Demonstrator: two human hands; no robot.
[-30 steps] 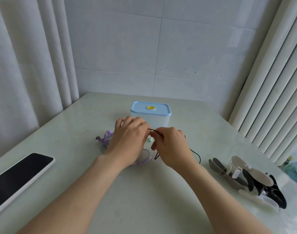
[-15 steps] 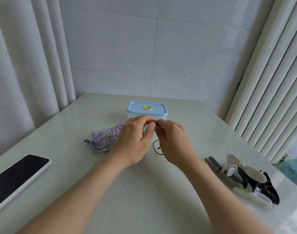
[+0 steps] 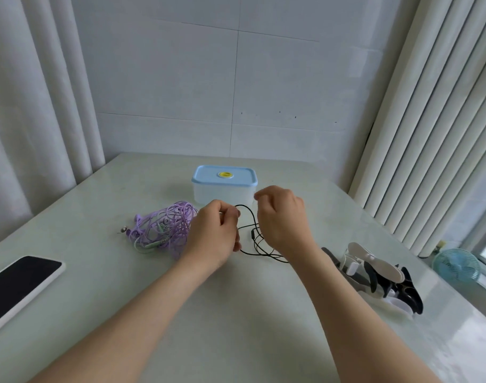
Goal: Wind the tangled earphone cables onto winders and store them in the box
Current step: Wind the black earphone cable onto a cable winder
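A black earphone cable loops between my two hands at the table's middle. My left hand pinches one part of it with curled fingers. My right hand is raised a little to the right, fingers curled; the cable runs under it, and whether it pinches the cable is hidden. A tangle of purple earphone cables lies just left of my left hand. The clear box with a blue lid stands shut behind the hands. A pile of black and white winders lies at the right.
A phone with a dark screen lies at the table's left edge. A small blue fan stands beyond the right edge. Curtains hang at the left, vertical blinds at the right, a tiled wall behind.
My hands have drawn apart, the right one lifting to the right. The black cable is now stretched out in loops between them, and the purple tangle is uncovered.
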